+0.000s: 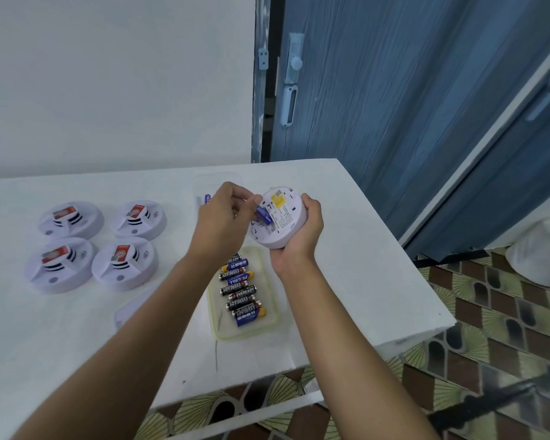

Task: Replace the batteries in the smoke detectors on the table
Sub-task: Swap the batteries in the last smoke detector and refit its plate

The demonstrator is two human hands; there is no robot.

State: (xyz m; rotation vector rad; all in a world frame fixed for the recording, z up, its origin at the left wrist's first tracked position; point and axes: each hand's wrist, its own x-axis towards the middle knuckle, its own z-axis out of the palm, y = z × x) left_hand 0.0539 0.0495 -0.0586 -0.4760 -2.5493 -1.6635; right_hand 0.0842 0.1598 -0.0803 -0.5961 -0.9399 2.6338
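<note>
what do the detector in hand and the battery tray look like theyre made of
Smoke detector in the right hand: likely matte white moulded plastic, judging by its smooth, even shell and moulded slots. Battery tray: seemingly translucent soft plastic with a yellowish rim; the table shows through its floor.

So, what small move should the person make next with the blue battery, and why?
Probably press the blue battery flat into the open back of the smoke detector. The left hand pinches it tilted at the opening, seemingly not seated, and the right hand holds the detector steady, facing up.
</note>
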